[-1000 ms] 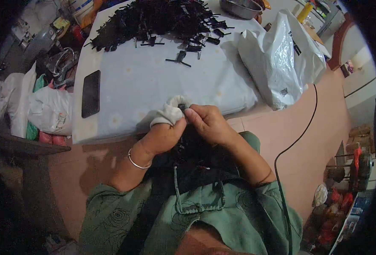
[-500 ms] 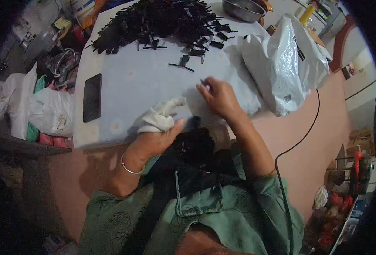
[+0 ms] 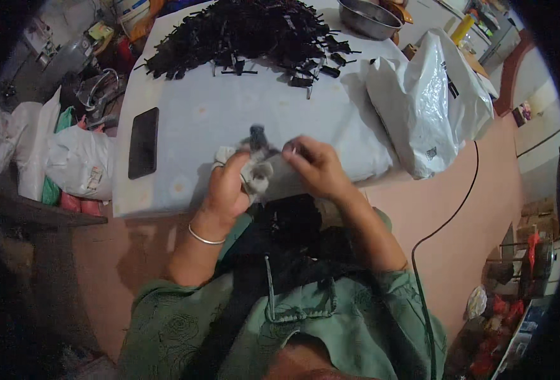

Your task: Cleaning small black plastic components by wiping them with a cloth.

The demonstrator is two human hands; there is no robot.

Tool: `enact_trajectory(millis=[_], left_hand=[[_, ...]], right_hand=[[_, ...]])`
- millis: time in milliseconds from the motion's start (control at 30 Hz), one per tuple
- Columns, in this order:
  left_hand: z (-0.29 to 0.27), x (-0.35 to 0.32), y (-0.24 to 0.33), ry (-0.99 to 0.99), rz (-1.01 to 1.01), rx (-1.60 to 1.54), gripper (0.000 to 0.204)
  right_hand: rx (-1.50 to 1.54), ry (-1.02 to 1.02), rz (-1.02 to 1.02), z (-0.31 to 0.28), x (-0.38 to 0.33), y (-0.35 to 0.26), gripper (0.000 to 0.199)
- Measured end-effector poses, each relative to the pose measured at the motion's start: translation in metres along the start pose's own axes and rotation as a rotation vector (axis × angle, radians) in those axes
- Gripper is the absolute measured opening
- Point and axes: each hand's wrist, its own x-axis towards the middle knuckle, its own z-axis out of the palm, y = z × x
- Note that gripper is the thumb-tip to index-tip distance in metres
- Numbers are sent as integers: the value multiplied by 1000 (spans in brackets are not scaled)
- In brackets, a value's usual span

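My left hand, with a white glove over its fingers, is closed around a small black plastic part. The part sticks up past the fingers and is smeared by motion; it looks T-shaped. Just to its right, my right hand is bare, with thumb and forefinger pinched close to the part's arm. A tiny pale tip shows at that pinch, too small to name. Beyond both hands, a large heap of similar black plastic parts covers the far side of the table.
A dark phone lies at the table's left. On the right stands a white plastic bag, with a metal bowl behind it. More white bags sit at far left. A black cable hangs down on the right.
The loose T-shaped black part has left the table in front of the heap, and a similar part is now in my left hand. My right hand has come down and nearer to the left.
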Motion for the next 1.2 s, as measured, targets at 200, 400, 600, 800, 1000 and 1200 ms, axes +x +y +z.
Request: enact_trajectory(millis=[200,400,600,800,1000,1200], left_hand=[[22,-15,-2,-156,94,3,16],[33,-32,-7,-76,424,665,19],[38,-43,-6,-266,443,789,21],[37,-41,-13,-151,414,854,29],[32,-37,-18,-118,844,1508,30],[39,-27,-18,-172,927,1025,22]], right_hand=[[-231,5,-106,-1,-31,-41,13],[-395,166,-265,11,-33,-50,17],[-66,80,3,3,-33,-39,21],[-187,-82,54,1,-37,-40,26],[117,-37,156,12,-39,-28,28],[214,32,119,3,-41,-24,19]])
